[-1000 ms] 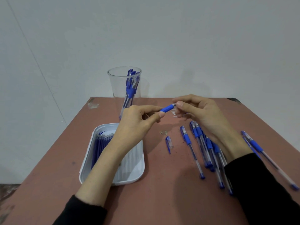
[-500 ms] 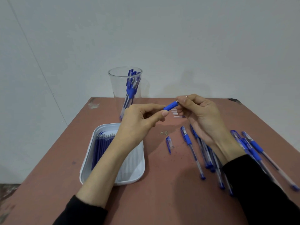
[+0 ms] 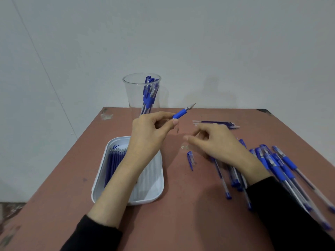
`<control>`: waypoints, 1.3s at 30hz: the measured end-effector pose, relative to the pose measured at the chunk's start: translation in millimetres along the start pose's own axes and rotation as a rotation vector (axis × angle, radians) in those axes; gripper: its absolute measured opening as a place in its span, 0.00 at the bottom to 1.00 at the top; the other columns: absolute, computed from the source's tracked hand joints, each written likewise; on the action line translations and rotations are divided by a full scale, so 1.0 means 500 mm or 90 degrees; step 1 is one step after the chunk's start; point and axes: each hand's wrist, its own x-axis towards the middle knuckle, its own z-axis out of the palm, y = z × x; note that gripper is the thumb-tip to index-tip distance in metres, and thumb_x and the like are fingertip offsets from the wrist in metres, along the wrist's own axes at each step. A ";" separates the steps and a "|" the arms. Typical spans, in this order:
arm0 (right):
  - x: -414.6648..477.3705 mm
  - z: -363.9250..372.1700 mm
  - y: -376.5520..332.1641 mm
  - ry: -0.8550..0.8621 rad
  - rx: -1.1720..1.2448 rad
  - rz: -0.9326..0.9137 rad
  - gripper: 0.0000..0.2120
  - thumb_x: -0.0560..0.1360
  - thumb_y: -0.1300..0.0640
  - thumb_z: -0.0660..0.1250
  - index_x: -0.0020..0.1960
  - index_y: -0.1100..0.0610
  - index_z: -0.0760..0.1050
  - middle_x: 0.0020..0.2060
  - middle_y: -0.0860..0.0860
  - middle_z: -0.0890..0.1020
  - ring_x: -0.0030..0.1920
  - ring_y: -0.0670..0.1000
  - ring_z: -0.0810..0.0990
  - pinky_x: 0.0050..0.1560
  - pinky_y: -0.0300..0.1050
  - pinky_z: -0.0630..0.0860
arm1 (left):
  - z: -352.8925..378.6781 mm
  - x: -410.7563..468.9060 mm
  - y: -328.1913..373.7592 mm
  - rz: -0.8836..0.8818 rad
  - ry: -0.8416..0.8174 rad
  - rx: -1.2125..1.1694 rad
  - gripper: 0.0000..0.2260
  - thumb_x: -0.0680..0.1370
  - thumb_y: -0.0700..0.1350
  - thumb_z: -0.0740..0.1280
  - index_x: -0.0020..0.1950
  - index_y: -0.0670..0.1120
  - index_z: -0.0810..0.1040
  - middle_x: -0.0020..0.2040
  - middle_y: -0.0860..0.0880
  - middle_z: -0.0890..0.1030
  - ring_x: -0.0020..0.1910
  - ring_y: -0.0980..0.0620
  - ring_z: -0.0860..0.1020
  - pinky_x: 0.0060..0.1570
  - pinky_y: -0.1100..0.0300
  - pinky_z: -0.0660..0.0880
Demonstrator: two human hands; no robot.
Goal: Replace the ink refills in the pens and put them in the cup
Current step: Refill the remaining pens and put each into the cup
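Note:
My left hand [image 3: 150, 134] pinches a pen [image 3: 182, 112] by its blue grip, silver tip pointing up and to the right, above the table. My right hand [image 3: 215, 144] hovers lower, to the right of the pen, fingers loosely curled and holding nothing that I can see. A loose blue pen cap [image 3: 190, 159] lies on the table below my hands. The clear cup [image 3: 132, 91] stands at the back with several blue pens inside. A white tray [image 3: 101, 171] under my left forearm holds several dark blue refills [image 3: 114, 160].
Several capped blue pens [image 3: 277, 169] lie spread at the right, partly under my right forearm. Several loose refills [image 3: 217, 123] lie side by side behind my right hand. The brown table [image 3: 181, 214] ends at a grey wall.
My right hand has let go of the pen's tip and dropped down to the right. My left hand still holds the pen, whose silver tip now shows.

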 end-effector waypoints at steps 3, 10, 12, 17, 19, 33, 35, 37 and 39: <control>-0.007 0.007 -0.007 -0.122 -0.127 -0.046 0.11 0.69 0.41 0.71 0.46 0.46 0.78 0.30 0.41 0.77 0.38 0.41 0.74 0.41 0.39 0.71 | 0.000 0.000 0.001 0.000 0.001 0.009 0.07 0.75 0.45 0.71 0.51 0.49 0.84 0.35 0.57 0.82 0.37 0.64 0.79 0.43 0.70 0.74; -0.012 -0.006 -0.021 -0.139 -0.016 -0.051 0.12 0.72 0.61 0.67 0.51 0.47 0.79 0.31 0.49 0.82 0.30 0.43 0.77 0.36 0.35 0.74 | -0.002 -0.001 0.001 -0.007 0.001 0.005 0.07 0.74 0.44 0.71 0.51 0.49 0.84 0.36 0.58 0.82 0.38 0.62 0.80 0.44 0.69 0.75; -0.004 -0.012 -0.019 -0.001 0.110 -0.015 0.14 0.73 0.63 0.66 0.54 0.48 0.80 0.32 0.48 0.81 0.30 0.45 0.77 0.35 0.35 0.74 | -0.001 -0.001 0.001 -0.009 -0.003 -0.002 0.06 0.75 0.44 0.71 0.51 0.49 0.84 0.35 0.58 0.82 0.36 0.64 0.79 0.41 0.73 0.73; 0.006 -0.038 -0.021 0.213 0.644 0.070 0.12 0.75 0.69 0.63 0.55 0.59 0.78 0.39 0.55 0.82 0.33 0.47 0.78 0.36 0.35 0.75 | 0.002 -0.004 0.003 -0.008 -0.027 -0.015 0.05 0.74 0.44 0.71 0.50 0.50 0.84 0.31 0.60 0.80 0.31 0.67 0.76 0.37 0.75 0.70; 0.006 -0.045 -0.019 0.229 0.748 0.070 0.11 0.76 0.69 0.62 0.55 0.59 0.77 0.40 0.55 0.83 0.37 0.47 0.81 0.41 0.37 0.77 | 0.004 -0.004 0.002 -0.007 -0.040 -0.015 0.05 0.74 0.44 0.71 0.49 0.50 0.84 0.30 0.59 0.80 0.30 0.66 0.75 0.36 0.74 0.70; 0.008 -0.024 -0.022 0.149 0.686 0.026 0.11 0.77 0.68 0.62 0.55 0.58 0.78 0.38 0.52 0.83 0.38 0.51 0.79 0.46 0.41 0.79 | 0.010 -0.004 -0.003 0.005 -0.074 -0.002 0.07 0.74 0.46 0.71 0.51 0.50 0.84 0.34 0.54 0.82 0.31 0.61 0.74 0.37 0.64 0.72; 0.005 -0.013 -0.025 0.129 0.652 0.013 0.11 0.76 0.68 0.63 0.54 0.58 0.78 0.38 0.51 0.83 0.38 0.50 0.79 0.46 0.42 0.78 | 0.009 -0.004 -0.003 0.010 -0.068 -0.002 0.06 0.74 0.45 0.71 0.51 0.50 0.84 0.33 0.54 0.82 0.30 0.61 0.73 0.38 0.62 0.73; 0.003 -0.006 -0.028 0.121 0.642 0.009 0.10 0.77 0.68 0.63 0.54 0.58 0.78 0.38 0.50 0.84 0.39 0.50 0.80 0.45 0.40 0.78 | 0.007 -0.004 -0.002 0.014 -0.061 0.000 0.06 0.74 0.46 0.71 0.50 0.51 0.84 0.32 0.55 0.82 0.30 0.61 0.74 0.39 0.61 0.73; 0.001 -0.003 -0.033 0.118 0.649 0.015 0.08 0.78 0.66 0.63 0.52 0.58 0.79 0.38 0.51 0.84 0.39 0.49 0.81 0.43 0.39 0.78 | 0.007 -0.003 0.000 0.021 -0.055 -0.001 0.06 0.74 0.46 0.71 0.50 0.52 0.84 0.32 0.55 0.82 0.30 0.61 0.74 0.39 0.61 0.73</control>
